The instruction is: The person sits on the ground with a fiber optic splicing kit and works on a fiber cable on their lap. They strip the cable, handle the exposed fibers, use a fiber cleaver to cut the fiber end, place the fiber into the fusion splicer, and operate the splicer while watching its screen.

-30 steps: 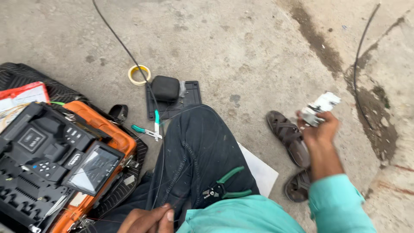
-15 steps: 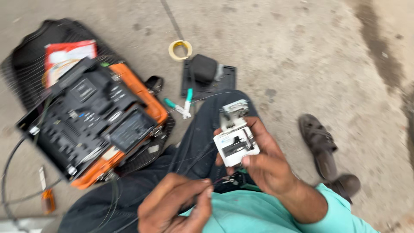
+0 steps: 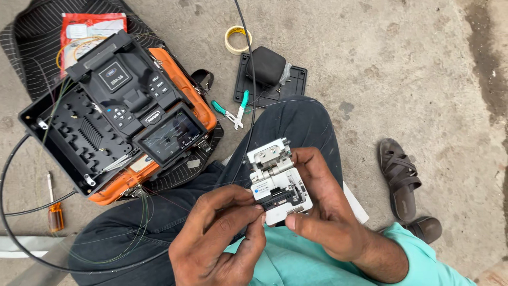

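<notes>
**Cleaver cradled over the lap**

Head view: our right hand [image 3: 328, 212] cups the small white-and-silver metal fibre cleaver [image 3: 278, 180] from its 3 o'clock side, fingers clamped on its body so it sits steady above the dark-trousered knee [image 3: 296, 122]. Our left hand [image 3: 217, 233] comes in at 8 o'clock, fingers pinched together at the cleaver's black slot, seemingly on a thin fibre. The orange-and-black splicing machine [image 3: 132, 111] lies open on the concrete floor [image 3: 397, 63] at 10 o'clock, within reach.
</notes>
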